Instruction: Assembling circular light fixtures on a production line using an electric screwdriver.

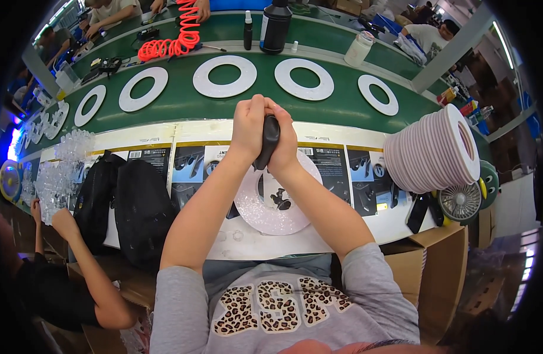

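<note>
Both my hands are raised over the table in front of me and closed together around a smooth, rounded black object, whose kind I cannot make out (268,141). My left hand (246,128) wraps it from the left, fingers meeting the other hand's at the top. From the other side my right hand (284,141) presses against it. Below them lies a glittery white ring (253,211), partly hidden by my forearms. Small black parts (279,199) on a white piece show in its middle.
White rings (224,88) lie spaced along the green belt ahead. A stack of white rings (425,154) stands right, near a small fan (460,202). Black bags (142,206) and clear plastic parts (62,177) are left, where a co-worker's hand (64,223) reaches in. A black bottle (275,28) stands behind.
</note>
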`<action>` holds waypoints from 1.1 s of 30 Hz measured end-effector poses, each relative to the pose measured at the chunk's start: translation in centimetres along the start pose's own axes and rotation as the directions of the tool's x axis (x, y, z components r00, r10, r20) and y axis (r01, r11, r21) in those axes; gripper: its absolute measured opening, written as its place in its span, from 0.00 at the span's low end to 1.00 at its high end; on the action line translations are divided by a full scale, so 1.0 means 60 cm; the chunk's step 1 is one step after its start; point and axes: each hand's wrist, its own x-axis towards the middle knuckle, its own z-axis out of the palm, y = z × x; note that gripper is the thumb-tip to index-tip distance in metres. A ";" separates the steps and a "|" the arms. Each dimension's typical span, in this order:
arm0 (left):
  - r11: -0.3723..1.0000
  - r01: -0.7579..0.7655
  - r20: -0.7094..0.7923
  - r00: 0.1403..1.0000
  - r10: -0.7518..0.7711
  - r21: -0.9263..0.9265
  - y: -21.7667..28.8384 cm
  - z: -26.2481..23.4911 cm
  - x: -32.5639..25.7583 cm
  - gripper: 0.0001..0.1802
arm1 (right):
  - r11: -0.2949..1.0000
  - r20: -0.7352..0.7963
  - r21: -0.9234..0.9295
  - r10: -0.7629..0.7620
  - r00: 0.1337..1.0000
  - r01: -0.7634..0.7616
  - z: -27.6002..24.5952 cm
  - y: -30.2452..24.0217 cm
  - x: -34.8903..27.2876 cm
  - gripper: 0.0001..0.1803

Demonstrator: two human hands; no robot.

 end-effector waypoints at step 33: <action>1.000 0.013 -0.085 0.996 -0.011 0.022 0.015 -0.034 0.026 0.27 | 0.984 0.075 0.145 0.097 0.993 -0.107 0.030 0.021 0.035 0.18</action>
